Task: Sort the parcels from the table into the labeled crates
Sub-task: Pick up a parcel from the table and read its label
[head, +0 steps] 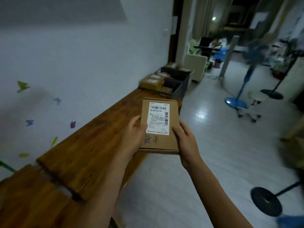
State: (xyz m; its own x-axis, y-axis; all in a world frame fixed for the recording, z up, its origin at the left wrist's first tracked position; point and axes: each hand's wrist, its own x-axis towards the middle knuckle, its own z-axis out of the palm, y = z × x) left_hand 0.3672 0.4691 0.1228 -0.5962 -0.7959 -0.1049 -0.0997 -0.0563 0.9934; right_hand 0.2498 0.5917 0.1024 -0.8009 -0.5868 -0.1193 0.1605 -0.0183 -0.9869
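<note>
A flat brown cardboard parcel (171,142) with a white shipping label and handwritten characters is held over the right edge of the wooden table (92,152). My left hand (134,137) grips its left side, thumb on the label. My right hand (185,140) grips its right side. At the far end of the table stand dark crates (179,81), with several brown parcels (150,82) stacked beside and inside them.
A white wall with butterfly stickers runs along the left. On the pale tiled floor to the right stand a blue fan (238,99), a white wheeled stool (253,106) and black round stand bases (266,201). A cream armchair (195,66) sits beyond the crates.
</note>
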